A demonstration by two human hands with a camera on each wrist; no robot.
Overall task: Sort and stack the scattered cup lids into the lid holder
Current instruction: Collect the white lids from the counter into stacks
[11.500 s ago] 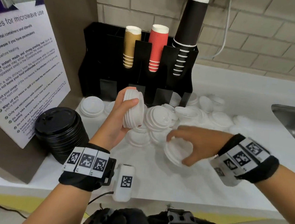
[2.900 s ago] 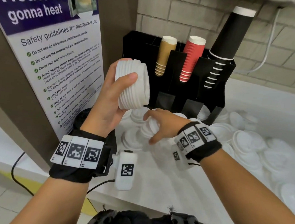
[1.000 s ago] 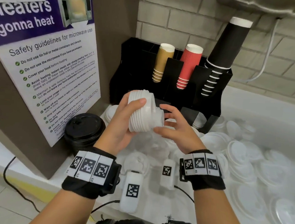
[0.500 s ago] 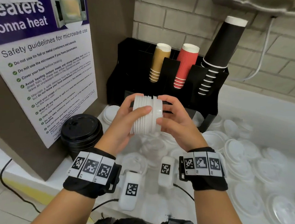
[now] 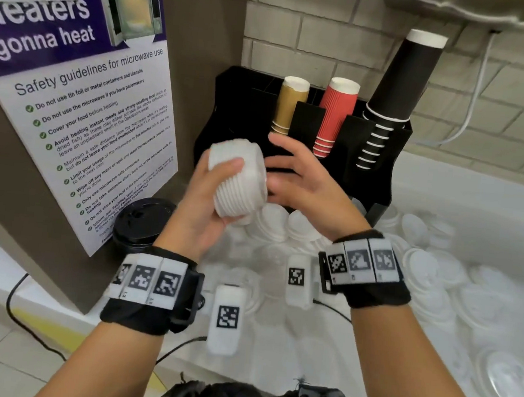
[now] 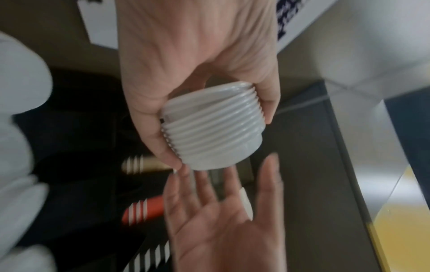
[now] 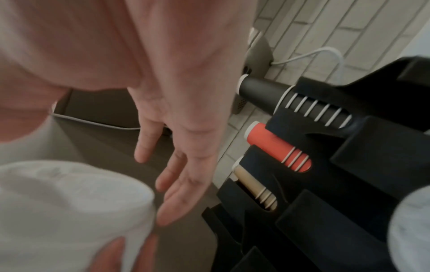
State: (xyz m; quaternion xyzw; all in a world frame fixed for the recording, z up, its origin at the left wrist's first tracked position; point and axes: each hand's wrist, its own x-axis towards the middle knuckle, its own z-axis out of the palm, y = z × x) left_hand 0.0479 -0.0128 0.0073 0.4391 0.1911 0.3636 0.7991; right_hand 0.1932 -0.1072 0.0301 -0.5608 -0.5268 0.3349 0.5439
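My left hand [image 5: 221, 176] grips a stack of white cup lids [image 5: 240, 181] by its sides and holds it tilted in the air before the black holder [image 5: 378, 176]. The wrist view shows the left hand's fingers [image 6: 163, 147] curled round the ribbed stack [image 6: 211, 128]. My right hand [image 5: 285, 168] is just right of the stack, palm toward it, fingers straight and spread. It holds nothing [image 7: 177, 176]. I cannot tell whether it touches the stack. Many loose white lids [image 5: 424, 270] lie on the counter below and to the right.
The holder carries tan [image 5: 288, 106], red [image 5: 336, 116] and tall black cup stacks [image 5: 400, 93]. A pile of black lids [image 5: 141, 220] stands at the left by a board with a microwave safety poster [image 5: 83, 106]. A brick wall rises behind.
Half a second ago both hands clasped the stack, the right pressing its end. Now the right hand has come off and opened, and the left has tilted the stack.
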